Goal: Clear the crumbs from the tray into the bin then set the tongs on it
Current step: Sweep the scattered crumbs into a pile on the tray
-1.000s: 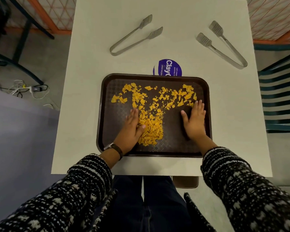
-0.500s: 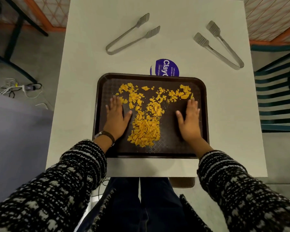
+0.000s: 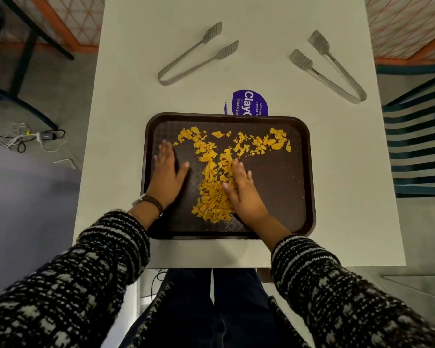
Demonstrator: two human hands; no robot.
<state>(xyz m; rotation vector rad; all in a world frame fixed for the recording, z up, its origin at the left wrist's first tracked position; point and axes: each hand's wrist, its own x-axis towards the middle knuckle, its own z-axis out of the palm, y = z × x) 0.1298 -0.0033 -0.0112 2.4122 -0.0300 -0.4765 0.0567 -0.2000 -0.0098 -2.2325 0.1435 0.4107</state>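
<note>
Since half a second before, right hand [image 3: 246,194] had shifted leftward from the bare right part of the tray into the crumb pile; left hand [image 3: 167,172] had slid toward the tray's left rim, leaving bare tray between it and the pile.

Count: one brown tray [image 3: 296,197]; two metal tongs; one round purple sticker [image 3: 249,102]; two hands. Crumbs [image 3: 211,192] too many to count: one dense orange heap near tray centre reaching toward the near rim, plus a thinner band scattered along the far side, corner to corner.

Tray sat at the near middle of the white tabletop [image 3: 337,159], its near rim close to the tabletop's near edge, its far rim overlapping the sticker. Left tongs [image 3: 194,60] lay near the far-left part of the tabletop, right tongs [image 3: 332,71] near the far-right edge; both apart from the tray, arms spread. Bare tabletop ran left and right of the tray and between the two tongs. Right third of the tray floor was nearly free of crumbs.

Left hand lay flat, palm down, fingers straight and together, thumb out toward the heap. Right hand was flat, palm down, fingers extended and slightly spread, thumb side against the heap, fingertips among the crumbs. Neither hand gripped anything. Bin was not in view.
</note>
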